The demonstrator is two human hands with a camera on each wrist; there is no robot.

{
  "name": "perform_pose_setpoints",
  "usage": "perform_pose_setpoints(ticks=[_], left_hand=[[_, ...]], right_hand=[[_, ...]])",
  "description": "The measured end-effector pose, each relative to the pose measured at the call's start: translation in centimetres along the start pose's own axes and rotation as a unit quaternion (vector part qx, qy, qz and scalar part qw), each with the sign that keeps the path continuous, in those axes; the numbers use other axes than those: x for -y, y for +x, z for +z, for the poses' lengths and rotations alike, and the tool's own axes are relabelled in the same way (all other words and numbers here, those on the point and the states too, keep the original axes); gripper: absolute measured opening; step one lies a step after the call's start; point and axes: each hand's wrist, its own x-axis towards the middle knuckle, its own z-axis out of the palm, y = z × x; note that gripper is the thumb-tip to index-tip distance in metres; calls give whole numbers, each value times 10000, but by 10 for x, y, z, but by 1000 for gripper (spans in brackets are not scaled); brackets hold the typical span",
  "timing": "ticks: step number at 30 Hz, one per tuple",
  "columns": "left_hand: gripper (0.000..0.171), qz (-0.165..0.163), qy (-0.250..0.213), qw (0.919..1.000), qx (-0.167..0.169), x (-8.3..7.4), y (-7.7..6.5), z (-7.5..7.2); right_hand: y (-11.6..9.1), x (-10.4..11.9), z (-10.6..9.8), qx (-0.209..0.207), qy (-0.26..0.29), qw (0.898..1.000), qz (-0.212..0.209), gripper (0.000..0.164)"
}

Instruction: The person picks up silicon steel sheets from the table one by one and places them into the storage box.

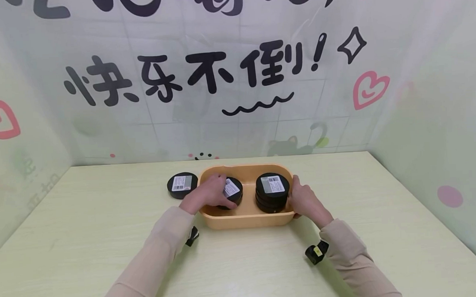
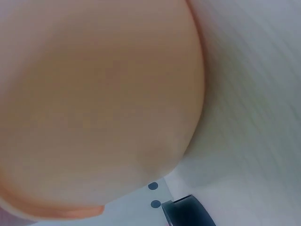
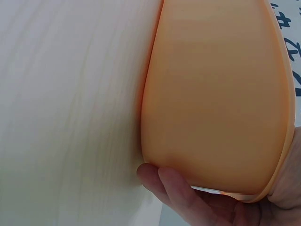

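An orange plastic bin (image 1: pixel 241 222) with rounded ends stands on the table. Inside it on the right is a stack of flat black round discs (image 1: pixel 272 193), the top one bearing a white label. My left hand (image 1: pixel 211 195) reaches over the bin's left end and grips a labelled black disc (image 1: pixel 232 191) with its thumb at the near side. In the head view my right hand (image 1: pixel 305 199) holds the bin's right end. The right wrist view shows curled fingers (image 3: pixel 181 190) under that end. Only the bin's wall (image 2: pixel 108 103) fills most of the left wrist view.
Another labelled black disc, part of a low pile (image 1: pixel 180 193), lies on the table just left of the bin. The pale wood-grain table (image 1: pixel 243 263) ends at a printed backdrop (image 1: pixel 221 136) behind and on both sides.
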Motion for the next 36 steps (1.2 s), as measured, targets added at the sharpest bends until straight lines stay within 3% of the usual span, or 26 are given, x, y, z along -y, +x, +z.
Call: perform_pose_setpoints(ticks=[36], left_hand=[[85,9,-75,9999,-127,3,7,4]], right_hand=[[-1,-1,1,-63,47,9999,-83,45]])
